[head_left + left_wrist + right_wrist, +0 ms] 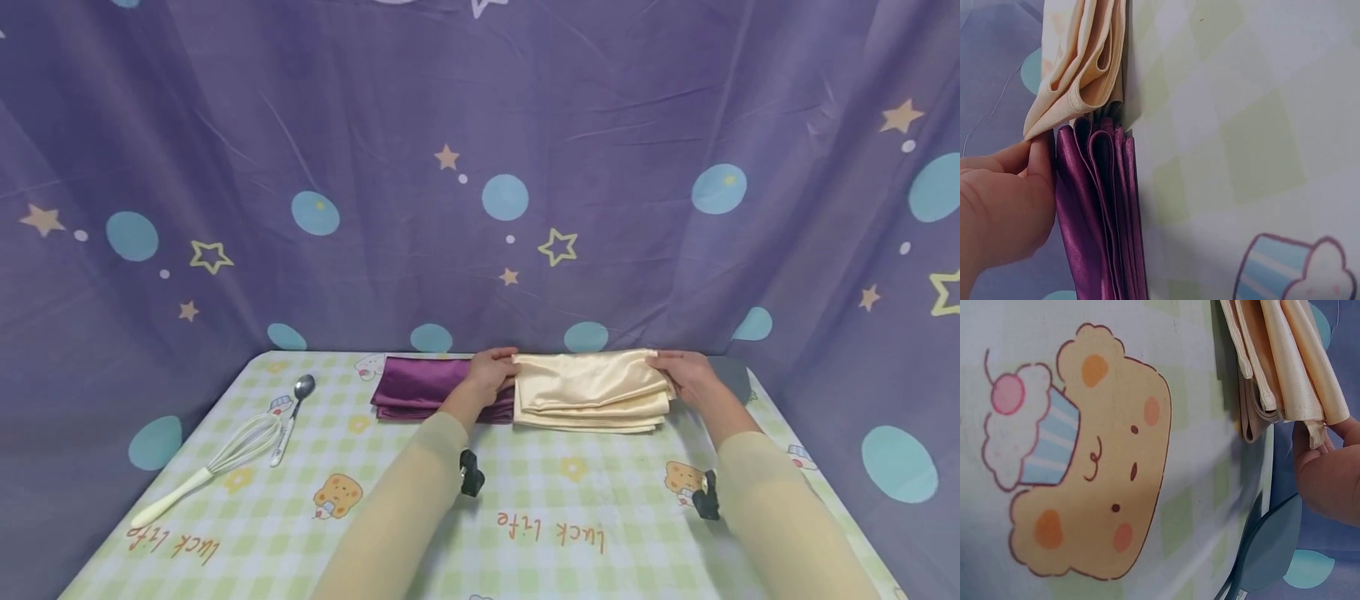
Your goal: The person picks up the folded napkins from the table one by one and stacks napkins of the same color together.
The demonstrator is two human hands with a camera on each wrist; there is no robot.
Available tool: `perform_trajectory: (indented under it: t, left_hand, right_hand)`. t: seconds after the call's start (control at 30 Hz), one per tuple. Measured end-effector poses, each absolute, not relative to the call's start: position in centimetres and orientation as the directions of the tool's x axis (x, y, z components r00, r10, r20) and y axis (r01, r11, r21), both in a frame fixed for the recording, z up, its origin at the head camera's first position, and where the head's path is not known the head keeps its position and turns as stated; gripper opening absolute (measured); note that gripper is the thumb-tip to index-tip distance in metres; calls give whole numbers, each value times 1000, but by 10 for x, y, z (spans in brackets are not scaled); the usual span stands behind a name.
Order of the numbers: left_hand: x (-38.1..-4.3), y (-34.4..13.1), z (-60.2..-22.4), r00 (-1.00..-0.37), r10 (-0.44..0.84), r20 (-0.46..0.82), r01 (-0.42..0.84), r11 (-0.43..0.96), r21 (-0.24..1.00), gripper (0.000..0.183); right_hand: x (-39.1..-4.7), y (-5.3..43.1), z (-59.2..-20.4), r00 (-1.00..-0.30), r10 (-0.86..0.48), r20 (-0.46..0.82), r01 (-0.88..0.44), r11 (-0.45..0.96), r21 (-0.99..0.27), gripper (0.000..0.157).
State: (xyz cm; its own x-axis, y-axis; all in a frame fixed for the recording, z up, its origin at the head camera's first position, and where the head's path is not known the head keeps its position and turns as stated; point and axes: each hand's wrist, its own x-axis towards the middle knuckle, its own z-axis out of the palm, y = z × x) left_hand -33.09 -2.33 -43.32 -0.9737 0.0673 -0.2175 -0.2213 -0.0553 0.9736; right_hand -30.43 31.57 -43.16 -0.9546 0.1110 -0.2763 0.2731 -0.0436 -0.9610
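Observation:
A folded cream satin cloth lies in several layers at the back of the table. My left hand pinches its upper left corner between thumb and fingers. At the upper right corner, my right hand grips the fabric, and the right wrist view shows its fingers under the cloth's folded end. A folded purple satin cloth lies directly to the left of the cream one. In the left wrist view the purple cloth sits right beside my left hand, end to end with the cream folds.
On the left lie a cream-handled whisk and a metal spoon. A flat dark teal thing lies beyond my right hand at the back right. The checked tablecloth ends at a purple curtain behind.

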Motion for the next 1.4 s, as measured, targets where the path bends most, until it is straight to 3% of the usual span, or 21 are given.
perform_trajectory:
  t: [0.97, 1.2, 1.4]
  left_hand:
    - [-340, -23, -437, -985, 133, -107, -127, -158, 979, 54]
    - [-341, -34, -438, -987, 135, -90, -117, -204, 972, 52]
    - [-336, -45, -434, -984, 153, -93, -121, -191, 974, 50]
  right_hand:
    - [-304, 312, -427, -941, 239, -239, 270, 108, -957, 52]
    - [-303, 312, -422, -943, 242, -227, 239, 23, -971, 49]
    - [-301, 312, -418, -933, 270, -237, 255, 33, -966, 48]
